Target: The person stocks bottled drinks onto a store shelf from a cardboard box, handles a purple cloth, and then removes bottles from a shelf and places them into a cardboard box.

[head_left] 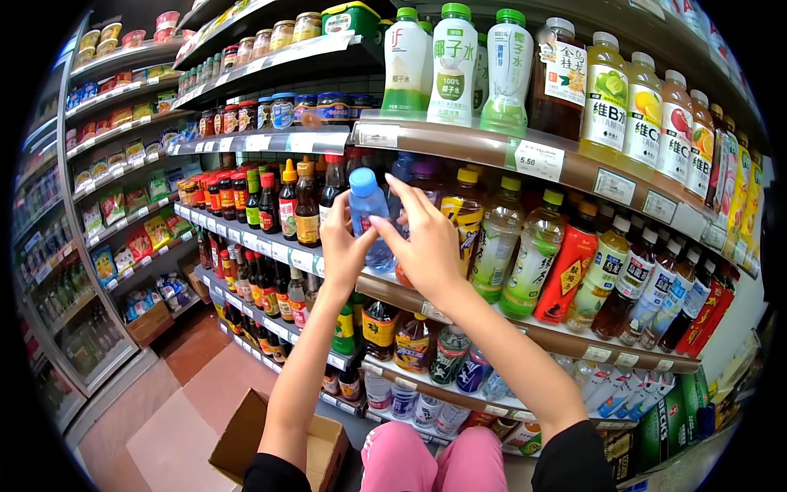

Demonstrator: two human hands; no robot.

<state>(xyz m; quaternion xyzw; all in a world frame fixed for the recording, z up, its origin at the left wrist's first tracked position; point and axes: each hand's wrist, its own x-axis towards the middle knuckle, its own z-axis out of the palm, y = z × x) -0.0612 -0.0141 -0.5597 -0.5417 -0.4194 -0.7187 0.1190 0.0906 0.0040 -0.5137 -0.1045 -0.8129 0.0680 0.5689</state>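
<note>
A clear plastic bottle with a blue cap (361, 182) stands upright before me at the edge of the middle drinks shelf (492, 316). On its left side, my left hand (343, 250) is closed around the lower body. My right hand (430, 246) is on the other side, its thumb against the front of the bottle and its fingers curved up along the right. Much of the label is covered by the thumbs. Just right of my right hand are a dark drink bottle with a yellow cap (461, 205) and green-capped tea bottles (537, 254).
Above, coconut water bottles (452, 70) and vitamin drinks (607, 94) line a shelf with a protruding price rail (459, 139). Sauce bottles (266, 201) fill the shelves on the left. An open cardboard box (238, 435) sits on the floor beside my knees.
</note>
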